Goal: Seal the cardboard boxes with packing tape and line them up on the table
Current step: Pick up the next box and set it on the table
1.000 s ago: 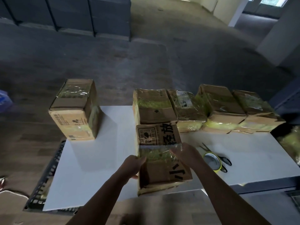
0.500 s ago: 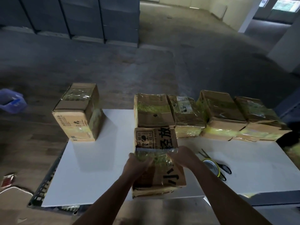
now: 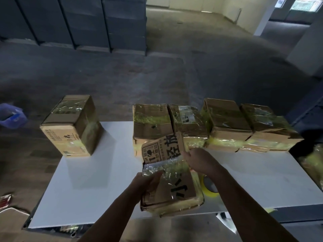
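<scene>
Stretching away behind everything is a dim room with a grey concrete floor (image 3: 174,70) and a wall of dark cabinets (image 3: 83,23) at the far left. A white worktop (image 3: 104,180) fills the near ground. Along its far edge stands a row of four boxes (image 3: 188,119), side by side and touching, each wrapped in shiny clear and yellowish tape. A lone box (image 3: 71,126), taped the same way, sits well apart at the far left corner. On the floor to the left lies a blue bin (image 3: 12,117), blurred.

The printed box (image 3: 171,186) is at the front middle of the worktop, tilted, just before the row. It is worn brown cardboard with big black characters. A crinkled clear tape band crosses its top, and yellowish tape covers its near side. Its far flap lifts slightly. The left hand (image 3: 148,180) grips its left edge at the tape band. The right hand (image 3: 199,159) clasps its right edge near the flap. A yellow tape roll (image 3: 209,187) lies beside the box, partly hidden by the right forearm.
</scene>
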Tool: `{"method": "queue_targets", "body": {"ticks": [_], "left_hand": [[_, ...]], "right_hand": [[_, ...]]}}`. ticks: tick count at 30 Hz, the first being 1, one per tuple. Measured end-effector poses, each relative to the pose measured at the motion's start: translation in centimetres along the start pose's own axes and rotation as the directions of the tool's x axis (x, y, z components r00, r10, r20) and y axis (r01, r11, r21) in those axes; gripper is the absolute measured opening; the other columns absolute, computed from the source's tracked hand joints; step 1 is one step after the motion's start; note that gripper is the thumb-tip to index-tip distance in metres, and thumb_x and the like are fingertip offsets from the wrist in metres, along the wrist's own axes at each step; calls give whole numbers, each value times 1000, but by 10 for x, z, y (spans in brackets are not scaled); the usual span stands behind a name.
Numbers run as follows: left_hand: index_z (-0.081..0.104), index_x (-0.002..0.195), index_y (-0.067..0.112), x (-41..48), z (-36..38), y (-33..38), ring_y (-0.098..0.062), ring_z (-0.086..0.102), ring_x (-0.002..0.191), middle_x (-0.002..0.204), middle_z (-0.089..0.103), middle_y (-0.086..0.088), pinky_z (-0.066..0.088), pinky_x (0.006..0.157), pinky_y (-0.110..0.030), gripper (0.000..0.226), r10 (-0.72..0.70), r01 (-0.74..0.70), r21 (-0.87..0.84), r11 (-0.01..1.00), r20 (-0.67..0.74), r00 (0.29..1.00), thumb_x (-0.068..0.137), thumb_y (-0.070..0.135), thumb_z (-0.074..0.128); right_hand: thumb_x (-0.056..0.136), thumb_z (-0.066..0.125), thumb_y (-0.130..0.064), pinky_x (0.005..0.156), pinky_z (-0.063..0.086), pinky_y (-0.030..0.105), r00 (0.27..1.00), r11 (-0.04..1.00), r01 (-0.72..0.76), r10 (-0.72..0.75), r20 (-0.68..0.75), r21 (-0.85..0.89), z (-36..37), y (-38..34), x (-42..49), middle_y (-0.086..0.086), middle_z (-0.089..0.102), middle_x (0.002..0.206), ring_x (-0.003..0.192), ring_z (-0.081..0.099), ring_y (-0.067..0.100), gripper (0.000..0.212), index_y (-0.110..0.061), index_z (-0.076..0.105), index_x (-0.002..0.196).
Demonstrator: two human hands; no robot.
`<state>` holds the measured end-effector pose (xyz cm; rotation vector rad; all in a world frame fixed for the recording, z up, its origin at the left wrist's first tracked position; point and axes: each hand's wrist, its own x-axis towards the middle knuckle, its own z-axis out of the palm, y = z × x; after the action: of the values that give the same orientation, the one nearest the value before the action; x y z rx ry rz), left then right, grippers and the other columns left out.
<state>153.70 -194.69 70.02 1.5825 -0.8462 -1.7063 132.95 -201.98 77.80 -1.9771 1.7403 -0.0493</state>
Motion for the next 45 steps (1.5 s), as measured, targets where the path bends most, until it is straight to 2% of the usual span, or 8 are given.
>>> {"method": "queue_targets", "body": {"ticks": [3,6,10,21,27,35,39,45], "left_hand": [[43,138,7,1,4,13,-32,59,112,126,55,-14,55,87,-42,101,78,10,292,956,-286,955,56,45,89],[52,129,12,-12,10,30,-26,49,114,127,52,-10,47,87,-33,54,426,-86,698,711,-329,843,80,17,73],[60,113,4,-22,17,46,-25,60,97,115,63,-13,47,74,-29,26,455,-95,805,586,-230,860,97,20,49],[66,103,20,-23,6,57,-18,66,85,99,68,-7,57,76,-31,49,209,-155,726,670,15,978,90,63,46],[64,91,6,-24,-4,50,-16,60,78,91,66,-8,46,60,-22,31,160,-77,529,845,-112,981,93,36,55],[72,92,8,-17,-23,38,-25,70,86,93,72,-11,57,74,-35,25,105,-67,240,969,-150,983,83,28,61],[64,85,0,-21,-22,33,-19,60,64,74,62,-9,43,51,-21,21,62,-40,156,987,-137,989,91,16,53],[58,95,-18,-24,-6,4,-30,57,74,81,58,-22,47,70,-36,54,22,-22,4,1000,-23,999,71,30,52]], "right_hand": [[99,44,-41,54,38,26,999,994,34,-36,9,108,-3,4,-2,6,56,59,53,53,17,52,-6,54,62],[96,54,-32,58,47,20,986,948,91,-129,108,304,-2,-3,-6,4,69,79,69,66,15,31,-8,67,83],[87,65,-43,70,44,28,977,975,127,-155,147,183,20,-23,-6,3,65,100,87,61,16,30,-17,60,101],[71,70,-63,98,45,40,998,987,-40,31,61,154,37,-18,5,14,43,144,127,47,33,94,-27,27,147],[58,58,-86,107,37,47,977,962,-203,185,107,184,43,-7,4,16,30,153,137,34,35,122,-16,18,151],[81,53,-70,77,59,41,962,931,-247,203,183,268,55,-10,0,20,60,122,78,64,23,88,3,47,132],[81,57,-67,78,59,42,970,941,-224,191,149,254,52,-12,1,17,69,99,78,69,25,76,3,61,111],[79,60,-65,77,48,30,974,966,-227,223,40,125,43,-6,-5,11,66,111,98,63,23,71,-4,59,116]]}}
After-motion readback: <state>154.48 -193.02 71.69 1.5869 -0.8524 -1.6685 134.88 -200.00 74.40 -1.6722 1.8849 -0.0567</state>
